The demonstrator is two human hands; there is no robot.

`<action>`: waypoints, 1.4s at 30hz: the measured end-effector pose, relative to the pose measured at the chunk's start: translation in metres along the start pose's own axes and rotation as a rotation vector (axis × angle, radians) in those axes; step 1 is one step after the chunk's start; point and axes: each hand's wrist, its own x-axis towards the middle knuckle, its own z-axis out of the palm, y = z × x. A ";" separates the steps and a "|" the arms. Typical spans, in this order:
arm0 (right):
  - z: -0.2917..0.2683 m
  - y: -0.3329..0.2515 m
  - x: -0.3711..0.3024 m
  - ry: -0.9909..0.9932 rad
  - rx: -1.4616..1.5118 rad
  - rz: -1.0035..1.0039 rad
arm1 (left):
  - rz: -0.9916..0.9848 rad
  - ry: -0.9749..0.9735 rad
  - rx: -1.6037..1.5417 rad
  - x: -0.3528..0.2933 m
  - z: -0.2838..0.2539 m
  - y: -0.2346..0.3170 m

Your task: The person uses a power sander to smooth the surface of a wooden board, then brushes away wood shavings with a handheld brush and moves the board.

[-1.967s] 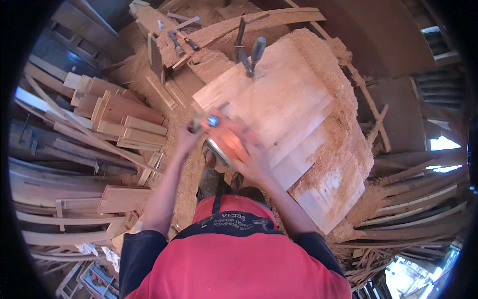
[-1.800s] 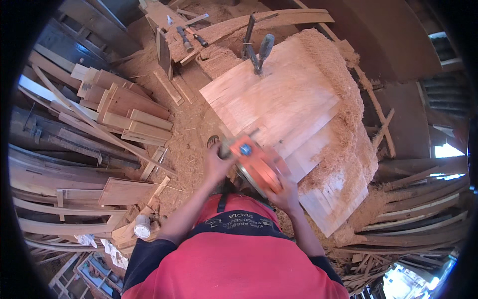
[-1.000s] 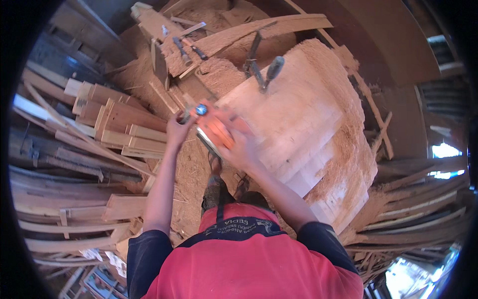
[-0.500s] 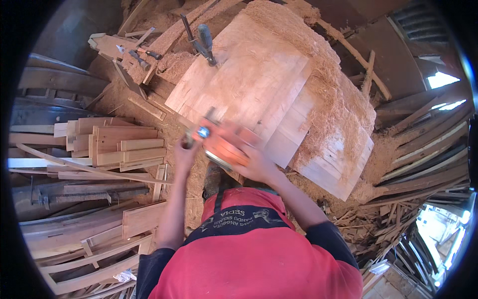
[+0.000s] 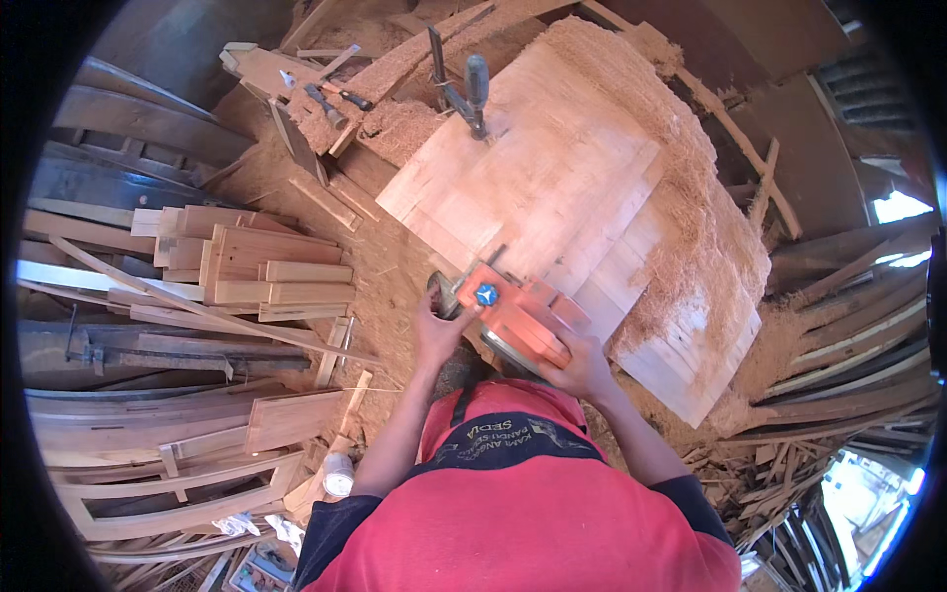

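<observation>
The broad wooden panel [image 5: 552,187] lay aslant ahead of the person, a thick drift of shavings [image 5: 681,158] along its far side and a clamp [image 5: 476,89] standing near its upper-left edge. Against its near-left edge, close to the person's waist, was the orange power tool [image 5: 523,321]. It had slid back from near the panel's left corner toward the body, and its outline, smeared half a second earlier, had sharpened; I judged that one pass was ending or turning. (Whether its base pressed on the wood could not be told.) The right hand [image 5: 582,367] was curled around the rear handle, fingers mostly hidden. The left hand [image 5: 437,331] was closed about the front end, thumb reaching in below the small blue knob [image 5: 485,294].
</observation>
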 end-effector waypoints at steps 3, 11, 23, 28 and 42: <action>0.024 -0.023 0.046 -0.002 0.017 -0.029 | 0.060 0.154 0.066 0.041 -0.035 -0.008; 0.073 -0.087 0.172 0.046 -0.007 -0.190 | 0.054 0.230 0.138 0.153 -0.133 0.016; 0.076 -0.108 0.188 0.000 0.026 -0.223 | 0.088 0.232 0.146 0.182 -0.166 0.010; 0.027 -0.020 0.054 -0.002 0.100 -0.125 | 0.049 -0.008 0.116 0.047 -0.044 0.025; 0.019 -0.026 0.030 0.045 -0.025 0.000 | 0.089 0.058 0.063 0.031 -0.026 -0.016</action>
